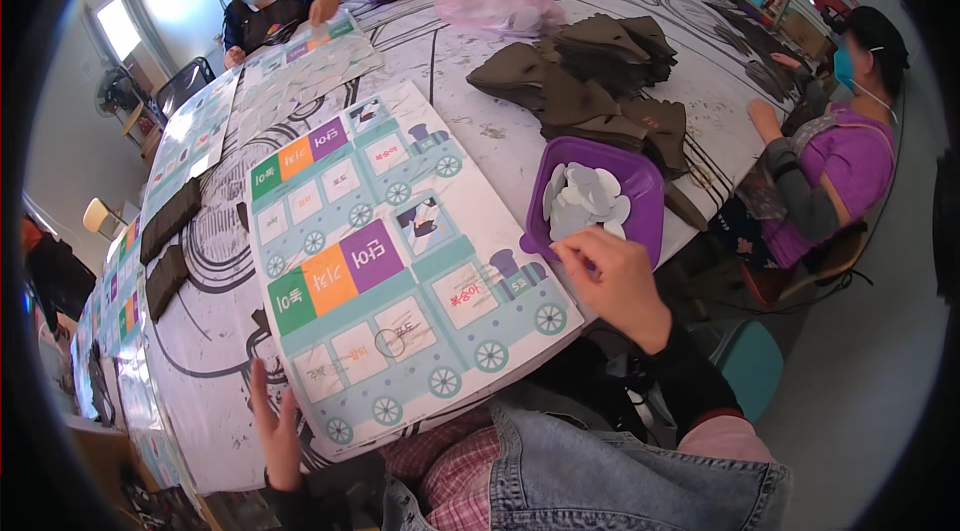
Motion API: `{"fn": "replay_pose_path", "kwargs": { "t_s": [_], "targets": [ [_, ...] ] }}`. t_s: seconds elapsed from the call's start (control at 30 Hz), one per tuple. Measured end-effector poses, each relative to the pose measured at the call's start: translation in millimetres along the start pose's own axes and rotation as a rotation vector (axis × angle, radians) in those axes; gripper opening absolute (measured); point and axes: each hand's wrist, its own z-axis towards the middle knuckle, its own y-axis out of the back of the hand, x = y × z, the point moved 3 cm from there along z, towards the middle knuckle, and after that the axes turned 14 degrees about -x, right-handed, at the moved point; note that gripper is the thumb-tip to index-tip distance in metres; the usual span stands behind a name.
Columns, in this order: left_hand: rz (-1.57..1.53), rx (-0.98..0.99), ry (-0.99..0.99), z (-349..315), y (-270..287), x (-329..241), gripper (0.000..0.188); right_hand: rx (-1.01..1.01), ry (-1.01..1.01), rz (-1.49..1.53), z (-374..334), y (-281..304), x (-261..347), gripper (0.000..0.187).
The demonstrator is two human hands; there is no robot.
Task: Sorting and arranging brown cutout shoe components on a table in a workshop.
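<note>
A stack of printed sheets (450, 261) with train pictures and green, orange and purple blocks lies before me on the table. My left hand (278, 431) is at the stack's near left corner, its fingers apart and holding nothing. At the right edge of the sheets, my right hand (618, 283) is beside the near rim of a purple plastic basket (648, 193). Its thumb and fingers are drawn together in a pinch; anything between them is too small to make out. Several white, rounded flat pieces (588, 203) fill part of the basket.
Dark brown folded cloth-like pieces (590, 81) are piled behind the basket, and more (170, 221) lie at the left. A pink plastic bag (500, 6) sits farther back. Co-workers sit at the far left, far side and right (850, 161). A teal stool (750, 366) stands at my right.
</note>
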Motion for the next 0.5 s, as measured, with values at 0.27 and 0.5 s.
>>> {"fn": "replay_pose_path", "kwargs": {
  "t_s": [0.27,0.5],
  "targets": [
    [-0.156,0.177,-0.036,24.8,-15.7,-125.7,0.051,0.032,-0.053,-0.156,120.7,40.2,-102.1,0.023],
    [-0.179,0.414,-0.055,28.9,-55.8,-150.6,0.047,0.297,0.41,-0.271,159.7,-5.7,-177.1,0.067]
  ]
}}
